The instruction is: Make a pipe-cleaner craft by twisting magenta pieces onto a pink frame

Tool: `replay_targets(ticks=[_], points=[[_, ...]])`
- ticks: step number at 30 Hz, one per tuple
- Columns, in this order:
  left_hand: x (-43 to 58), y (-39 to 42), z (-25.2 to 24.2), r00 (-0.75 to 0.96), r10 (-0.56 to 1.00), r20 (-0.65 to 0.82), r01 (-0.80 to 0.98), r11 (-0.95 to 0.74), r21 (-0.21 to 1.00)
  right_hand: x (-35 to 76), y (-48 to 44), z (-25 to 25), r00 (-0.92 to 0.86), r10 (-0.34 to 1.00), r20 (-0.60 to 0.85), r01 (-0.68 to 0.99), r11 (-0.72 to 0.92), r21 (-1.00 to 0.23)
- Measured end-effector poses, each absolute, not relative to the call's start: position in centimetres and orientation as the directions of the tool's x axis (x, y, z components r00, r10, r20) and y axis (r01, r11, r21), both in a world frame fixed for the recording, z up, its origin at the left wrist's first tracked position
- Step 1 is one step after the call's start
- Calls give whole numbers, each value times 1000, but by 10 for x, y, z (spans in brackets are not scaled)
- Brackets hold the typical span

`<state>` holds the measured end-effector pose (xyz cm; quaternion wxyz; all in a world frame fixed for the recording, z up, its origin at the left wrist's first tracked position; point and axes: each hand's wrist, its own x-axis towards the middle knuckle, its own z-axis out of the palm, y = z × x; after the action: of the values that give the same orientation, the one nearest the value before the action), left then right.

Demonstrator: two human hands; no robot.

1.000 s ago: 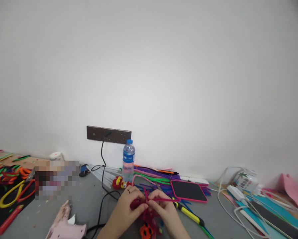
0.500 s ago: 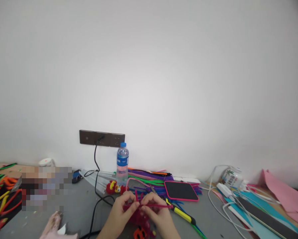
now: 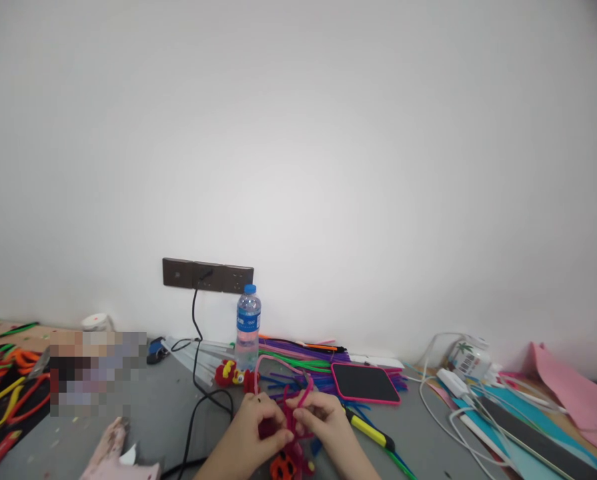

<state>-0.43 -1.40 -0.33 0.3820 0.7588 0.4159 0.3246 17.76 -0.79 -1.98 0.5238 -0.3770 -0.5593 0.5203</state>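
My left hand pinches a bunch of magenta pipe cleaners between thumb and fingers. Close beside it, my right hand has thumb and forefinger closed on a magenta pipe cleaner whose bent end sticks up above the fingers. Under the hands shows an orange piece with black spots; its upper part is hidden by the hands. A pale pink pipe cleaner arches behind them. Next to it lies a red and yellow pipe cleaner figure.
A water bottle stands by the wall, with bundles of coloured pipe cleaners behind the hands. To the right are a phone, a yellow and black cutter, white cables and coloured paper. A black cord and a pink glue gun lie left.
Both hands have dropped slightly and shifted right. The pipe cleaner at my right hand, earlier sticking out sideways to the right, now points up and is bent.
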Motion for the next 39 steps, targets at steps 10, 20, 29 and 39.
replay_targets(ticks=[10,20,29,39], points=[[0,-18,1,491,855,167,449,-413,793,177,-13,-16,-328,936,128,-130,89,-987],[1,-18,0,408,881,239,421,-413,808,171,-11,-20,-265,959,102,-239,37,-970],[-1,-20,7,451,869,205,378,-394,838,173,-16,-9,-295,954,48,-191,-10,-982],[-3,-9,3,241,883,403,160,-446,881,167,-19,-4,-184,982,33,-330,-30,-944]])
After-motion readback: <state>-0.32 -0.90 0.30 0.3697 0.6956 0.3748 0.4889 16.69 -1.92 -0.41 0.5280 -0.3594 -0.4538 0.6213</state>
